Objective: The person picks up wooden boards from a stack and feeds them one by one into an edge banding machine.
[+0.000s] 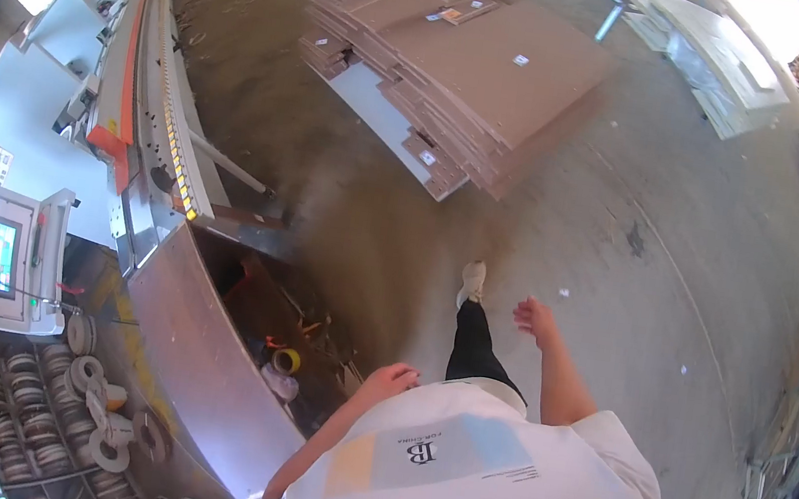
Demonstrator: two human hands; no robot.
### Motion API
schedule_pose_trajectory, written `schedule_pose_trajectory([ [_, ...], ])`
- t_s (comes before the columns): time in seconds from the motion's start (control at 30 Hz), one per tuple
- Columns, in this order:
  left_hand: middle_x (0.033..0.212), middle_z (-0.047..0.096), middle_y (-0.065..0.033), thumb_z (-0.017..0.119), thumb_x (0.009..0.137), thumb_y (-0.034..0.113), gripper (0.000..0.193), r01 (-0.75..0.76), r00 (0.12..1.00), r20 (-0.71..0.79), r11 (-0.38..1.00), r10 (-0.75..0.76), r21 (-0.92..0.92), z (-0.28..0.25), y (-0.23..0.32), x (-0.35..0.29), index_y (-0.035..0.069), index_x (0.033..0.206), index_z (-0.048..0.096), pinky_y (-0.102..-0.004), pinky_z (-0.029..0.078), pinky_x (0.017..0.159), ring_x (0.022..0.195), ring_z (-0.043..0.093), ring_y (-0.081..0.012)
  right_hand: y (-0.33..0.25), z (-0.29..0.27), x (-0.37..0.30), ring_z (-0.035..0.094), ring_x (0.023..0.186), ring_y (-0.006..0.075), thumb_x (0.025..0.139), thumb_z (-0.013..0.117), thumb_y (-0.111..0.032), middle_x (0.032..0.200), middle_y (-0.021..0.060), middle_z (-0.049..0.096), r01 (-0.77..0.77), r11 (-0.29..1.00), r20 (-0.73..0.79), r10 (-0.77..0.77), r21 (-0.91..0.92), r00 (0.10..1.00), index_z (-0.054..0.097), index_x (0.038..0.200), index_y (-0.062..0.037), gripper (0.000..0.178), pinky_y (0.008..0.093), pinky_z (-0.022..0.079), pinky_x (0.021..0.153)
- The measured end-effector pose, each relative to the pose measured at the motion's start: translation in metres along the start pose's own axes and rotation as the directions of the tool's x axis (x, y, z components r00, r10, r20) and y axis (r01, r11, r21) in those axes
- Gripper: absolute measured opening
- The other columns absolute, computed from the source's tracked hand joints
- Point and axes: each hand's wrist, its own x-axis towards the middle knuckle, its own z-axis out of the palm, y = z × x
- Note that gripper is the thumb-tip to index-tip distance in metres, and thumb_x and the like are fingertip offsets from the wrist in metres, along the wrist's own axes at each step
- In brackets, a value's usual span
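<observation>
My left hand [389,379] hangs in front of my white T-shirt, to the right of an open-sided metal cabinet [205,345]. Its fingers are loosely bent and partly apart, and I see nothing held in them. Out on the right, my right hand [535,318] swings over the concrete floor with its fingers spread a little and no object in it. Neither hand touches anything. One foot in a pale shoe [472,284] is stretched forward. Inside the cabinet lie a yellow tape roll [286,361] and some loose scraps.
Ahead stands a wide stack of brown boards [514,73], with pale sheets [707,63] farther right. A long machine [151,106] runs along the left. Beside it are a control panel with a screen [10,259] and a rack of edging rolls [25,412].
</observation>
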Motion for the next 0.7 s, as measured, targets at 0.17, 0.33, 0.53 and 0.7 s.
schedule_pose_trajectory([
  [0.17, 0.099, 0.074, -0.008, 0.058, 0.105, 0.028, 0.028, 0.371, 0.879, -0.263, 0.917, -0.397, -0.145, -0.035, -0.014, 0.029, 0.006, 0.12, 0.067, -0.029, 0.054, 0.072, 0.081, 0.066, -0.0128, -0.111, 0.052, 0.136, 0.068, 0.104, 0.0236, 0.104, 0.049, -0.057, 0.117, 0.0103, 0.072, 0.066, 0.965, 0.043, -0.08, 0.254, 0.996, 0.064, 0.125, -0.0071, 0.056, 0.0425, 0.053, 0.087],
  [0.33, 0.095, 0.073, -0.0058, 0.059, 0.104, 0.027, 0.026, 0.409, 0.842, -0.22, 0.849, -0.493, -0.335, -0.073, 0.015, 0.122, 0.007, 0.117, 0.068, -0.0267, 0.052, 0.066, 0.077, 0.067, -0.0107, -0.209, 0.075, 0.295, 0.062, 0.115, 0.0256, 0.102, 0.052, -0.059, 0.134, 0.0133, 0.062, 0.045, 0.936, -0.073, -0.02, 0.35, 0.997, 0.053, 0.139, -0.0071, 0.064, 0.0465, 0.054, 0.092],
  [0.53, 0.097, 0.071, -0.0062, 0.057, 0.106, 0.022, 0.022, 0.382, 0.877, -0.166, 0.865, -0.45, -0.326, -0.133, 0.086, 0.293, 0.006, 0.118, 0.065, -0.027, 0.051, 0.067, 0.078, 0.064, -0.0125, -0.239, 0.081, 0.338, 0.058, 0.106, 0.0277, 0.1, 0.058, -0.059, 0.124, 0.0126, 0.053, -0.061, 0.929, -0.123, 0.113, 0.366, 0.986, 0.044, 0.145, -0.0057, 0.071, 0.0464, 0.057, 0.091],
  [0.7, 0.099, 0.071, -0.0081, 0.057, 0.105, 0.034, 0.031, 0.293, 0.876, -0.224, 0.84, -0.427, -0.456, -0.162, 0.123, 0.442, 0.006, 0.116, 0.065, -0.0298, 0.054, 0.068, 0.083, 0.069, -0.0171, -0.215, 0.092, 0.301, 0.059, 0.077, 0.0236, 0.099, 0.06, -0.059, 0.106, 0.0088, 0.057, -0.05, 0.948, -0.01, 0.056, 0.313, 0.998, 0.051, 0.131, -0.0046, 0.064, 0.0413, 0.06, 0.079],
])
